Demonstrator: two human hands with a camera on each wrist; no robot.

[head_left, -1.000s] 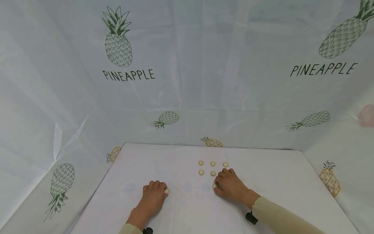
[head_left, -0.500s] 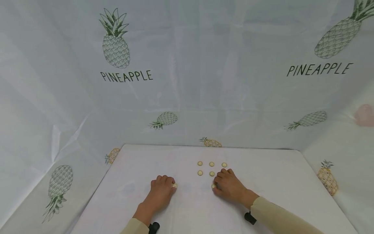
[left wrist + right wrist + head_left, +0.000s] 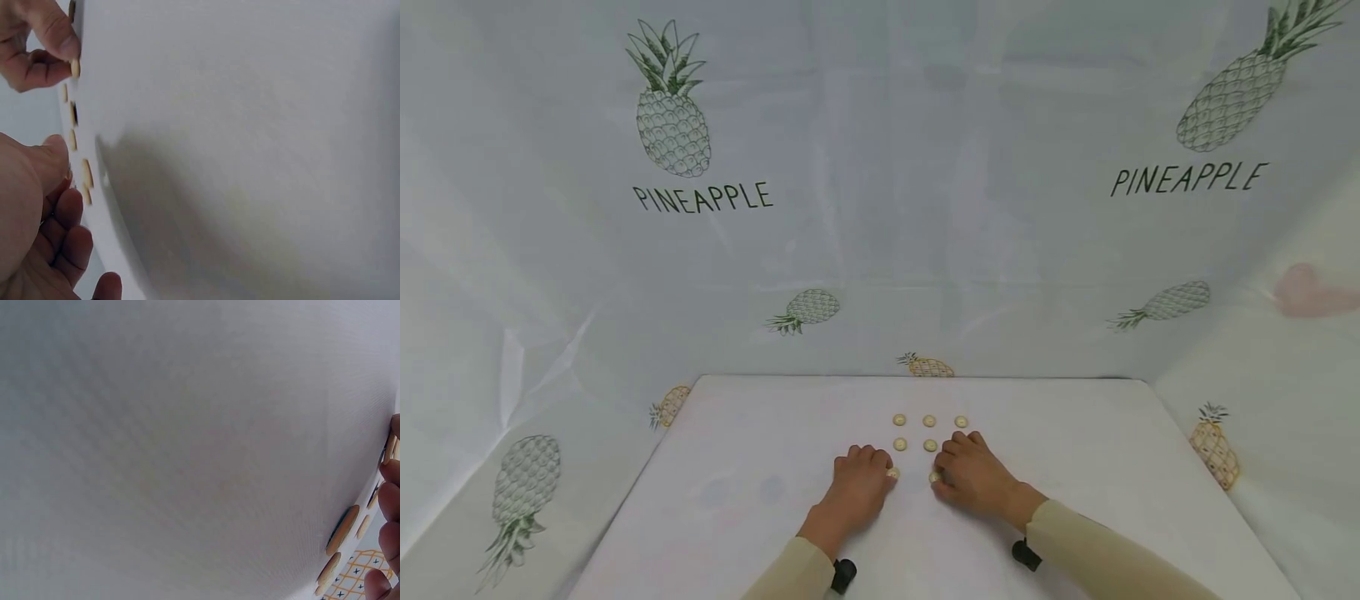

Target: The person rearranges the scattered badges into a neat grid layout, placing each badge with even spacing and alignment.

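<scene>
In the head view, my left hand (image 3: 861, 483) is low over the white table and pinches a small round cream-coloured disc (image 3: 892, 472) between thumb and fingers. Just right of it, my right hand (image 3: 973, 475) holds a like disc (image 3: 935, 477) at its fingertips. The left wrist view shows the left hand (image 3: 37, 200) with its disc mostly hidden, and the right hand (image 3: 37, 44) gripping a thin tan disc (image 3: 75, 67) on edge. Only fingertips of the right hand (image 3: 389, 506) show in the right wrist view.
Several matching discs lie beyond the hands in two rows, such as a back-row disc (image 3: 899, 420) and a front-row disc (image 3: 930, 445). The white tabletop (image 3: 775, 417) ends at a hanging sheet printed with pineapples (image 3: 812, 307).
My left hand has moved right across the table with its disc, coming close to the right hand. The right hand stays by the rows, still pinching its disc. The head view has shifted slightly.
</scene>
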